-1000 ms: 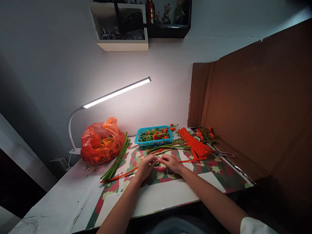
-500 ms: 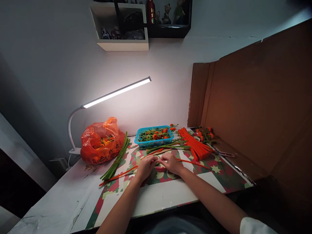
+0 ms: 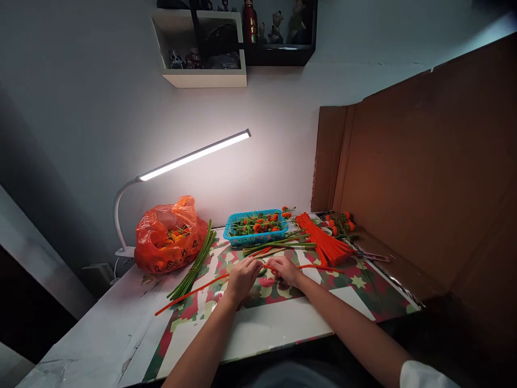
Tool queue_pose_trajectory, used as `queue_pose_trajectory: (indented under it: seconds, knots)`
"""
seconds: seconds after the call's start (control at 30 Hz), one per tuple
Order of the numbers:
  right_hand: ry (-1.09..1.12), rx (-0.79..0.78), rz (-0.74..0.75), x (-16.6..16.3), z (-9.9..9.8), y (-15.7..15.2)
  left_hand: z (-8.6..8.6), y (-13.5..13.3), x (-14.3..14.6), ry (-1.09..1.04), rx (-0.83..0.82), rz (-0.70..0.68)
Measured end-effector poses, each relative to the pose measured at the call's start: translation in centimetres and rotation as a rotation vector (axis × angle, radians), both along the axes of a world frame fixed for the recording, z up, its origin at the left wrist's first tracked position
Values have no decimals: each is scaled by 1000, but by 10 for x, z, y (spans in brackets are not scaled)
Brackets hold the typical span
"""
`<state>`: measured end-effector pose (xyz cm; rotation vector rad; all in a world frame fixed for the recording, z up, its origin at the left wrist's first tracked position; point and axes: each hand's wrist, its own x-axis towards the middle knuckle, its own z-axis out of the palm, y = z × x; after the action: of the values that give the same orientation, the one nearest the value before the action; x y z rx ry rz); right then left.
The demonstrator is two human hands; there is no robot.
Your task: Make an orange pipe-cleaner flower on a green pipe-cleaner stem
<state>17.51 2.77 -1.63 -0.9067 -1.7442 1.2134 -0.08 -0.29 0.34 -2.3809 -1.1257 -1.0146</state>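
Note:
My left hand [image 3: 242, 277] and my right hand [image 3: 286, 269] meet at the middle of the patterned mat [image 3: 355, 285], fingers pinched on a long orange pipe cleaner [image 3: 189, 293]. Its left end trails across the mat toward the white tabletop, its right end [image 3: 319, 267] runs out past my right hand. Just behind my hands lie several green stems [image 3: 283, 246]. What sits between my fingertips is too small to make out.
An orange plastic bag [image 3: 167, 237] sits at the back left beside a white desk lamp [image 3: 194, 156]. A green stem bundle [image 3: 196, 260], a blue basket [image 3: 255, 226] of small orange flowers and an orange pipe-cleaner bundle [image 3: 323, 240] lie behind. Brown cardboard [image 3: 416, 178] walls the right side.
The pipe cleaner's left end has slid down and left across the table. My hands stay together, shifted slightly. The camera tipped down a little.

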Motion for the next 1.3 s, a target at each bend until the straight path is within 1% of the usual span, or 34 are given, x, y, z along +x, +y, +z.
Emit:
queue_pose_trajectory:
  seconds: [0.07, 0.13, 0.23, 0.43, 0.6, 0.7, 0.9, 1.03, 1.17, 1.3]
  knots:
    - [91, -173, 69, -1, -1, 3, 2, -1, 1, 41, 77, -8]
    - [130, -225, 135, -1, -1, 4, 5, -3, 3, 64, 139, -11]
    - [176, -238, 202, 0, 2, 2, 6, -4, 4, 69, 188, -26]
    - [195, -276, 230, 2, 9, -1, 5, -2, 4, 67, 187, -53]
    - [218, -321, 250, 1, 6, 1, 7, -4, 5, 52, 144, -81]
    - [232, -350, 258, 1, 3, 3, 8, -5, 5, 59, 153, -90]
    - [176, -356, 276, 4, 3, 4, 5, -4, 4, 63, 161, -110]
    - [207, -368, 262, 5, 4, 4, 4, -3, 3, 54, 148, -110]
    - [285, -434, 229, 4, 4, 4, 4, -3, 3, 46, 144, -117]
    - [321, -478, 226, 5, 7, 3, 6, -5, 3, 57, 130, -119]
